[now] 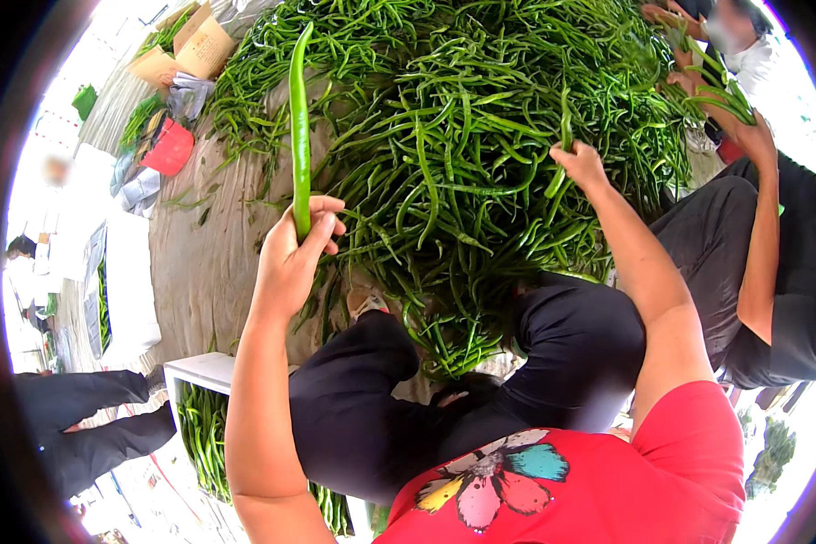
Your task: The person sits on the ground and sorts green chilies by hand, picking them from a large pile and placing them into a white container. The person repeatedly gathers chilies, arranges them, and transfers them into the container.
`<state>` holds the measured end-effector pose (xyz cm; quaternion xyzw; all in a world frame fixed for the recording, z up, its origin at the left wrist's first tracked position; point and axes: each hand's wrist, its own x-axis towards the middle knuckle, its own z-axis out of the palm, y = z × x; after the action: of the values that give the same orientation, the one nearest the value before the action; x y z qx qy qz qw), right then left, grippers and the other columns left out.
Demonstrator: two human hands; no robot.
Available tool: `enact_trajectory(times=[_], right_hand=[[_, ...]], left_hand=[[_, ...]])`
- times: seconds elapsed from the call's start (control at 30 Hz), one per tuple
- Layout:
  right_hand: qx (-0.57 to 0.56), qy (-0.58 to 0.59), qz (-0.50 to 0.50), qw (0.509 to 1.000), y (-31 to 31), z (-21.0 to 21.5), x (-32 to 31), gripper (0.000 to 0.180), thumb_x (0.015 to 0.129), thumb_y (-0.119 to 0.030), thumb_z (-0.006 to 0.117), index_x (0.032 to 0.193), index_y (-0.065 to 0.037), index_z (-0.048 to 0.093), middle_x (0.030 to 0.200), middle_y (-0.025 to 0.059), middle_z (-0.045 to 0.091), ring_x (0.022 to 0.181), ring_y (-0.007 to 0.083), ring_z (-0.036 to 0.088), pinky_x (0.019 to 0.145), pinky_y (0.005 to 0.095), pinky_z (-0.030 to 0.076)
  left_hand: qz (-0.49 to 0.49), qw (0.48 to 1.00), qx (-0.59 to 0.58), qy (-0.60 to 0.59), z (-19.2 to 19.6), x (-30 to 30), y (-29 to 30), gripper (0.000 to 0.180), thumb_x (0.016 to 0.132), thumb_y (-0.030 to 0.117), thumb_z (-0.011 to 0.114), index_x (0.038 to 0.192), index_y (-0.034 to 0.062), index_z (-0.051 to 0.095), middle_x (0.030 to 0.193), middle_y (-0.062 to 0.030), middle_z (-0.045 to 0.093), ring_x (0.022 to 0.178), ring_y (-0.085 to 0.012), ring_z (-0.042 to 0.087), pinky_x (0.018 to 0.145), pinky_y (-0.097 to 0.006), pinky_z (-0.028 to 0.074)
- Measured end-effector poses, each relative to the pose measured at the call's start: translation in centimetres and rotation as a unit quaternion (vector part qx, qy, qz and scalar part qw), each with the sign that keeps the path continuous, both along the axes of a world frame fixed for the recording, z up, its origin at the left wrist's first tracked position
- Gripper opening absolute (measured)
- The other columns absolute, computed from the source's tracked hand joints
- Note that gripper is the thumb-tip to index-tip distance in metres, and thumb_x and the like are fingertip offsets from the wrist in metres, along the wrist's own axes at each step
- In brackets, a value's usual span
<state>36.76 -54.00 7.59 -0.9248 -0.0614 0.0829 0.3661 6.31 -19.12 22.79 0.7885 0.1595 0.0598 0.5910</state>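
Note:
A long green chili pepper (300, 122) stands nearly upright in my left hand (301, 243), gripped near its lower end between thumb and fingers. Over the heap, my right hand (582, 167) pinches another green chili (567, 118), which sticks out above and below the fingers. Beneath and beyond both hands spreads a big pile of long green chilies (462, 172), reaching down between my knees.
To my left, a white crate (210, 367) holds chilies beside my leg. A red bucket (168, 148) and an open cardboard box (201, 43) stand at the far left. Close on my right sits a co-worker (771, 245) in dark clothes; another person (748, 54) holds chilies at the upper right.

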Motion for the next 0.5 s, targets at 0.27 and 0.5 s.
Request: enact_trajectory(times=[0.27, 0.5], right_hand=[[-0.134, 0.028, 0.133, 0.982, 2.8, -5.0, -3.1, 0.033, 0.089, -0.035, 0.056, 0.110, -0.010, 0.061, 0.091, 0.0129, 0.060, 0.086, 0.0318, 0.059, 0.073, 0.0473, 0.046], [-0.186, 0.090, 0.320, 0.925, 8.8, -7.6, -5.1, 0.052, 0.091, -0.030, 0.054, 0.137, -0.011, 0.040, 0.132, 0.0170, 0.048, 0.120, 0.0364, 0.046, 0.096, 0.0459, 0.041]], left_hand=[[-0.012, 0.999, -0.001, 0.040, -0.5, 1.5, 0.2, 0.021, 0.094, 0.016, 0.052, 0.108, 0.0016, 0.058, 0.088, -0.0045, 0.060, 0.077, -0.0104, 0.057, 0.073, -0.026, 0.049], [0.012, 0.996, 0.041, 0.079, -1.5, -0.8, 1.5, 0.031, 0.094, 0.029, 0.053, 0.111, 0.0032, 0.058, 0.094, -0.0104, 0.064, 0.084, -0.0177, 0.063, 0.076, -0.031, 0.050]])
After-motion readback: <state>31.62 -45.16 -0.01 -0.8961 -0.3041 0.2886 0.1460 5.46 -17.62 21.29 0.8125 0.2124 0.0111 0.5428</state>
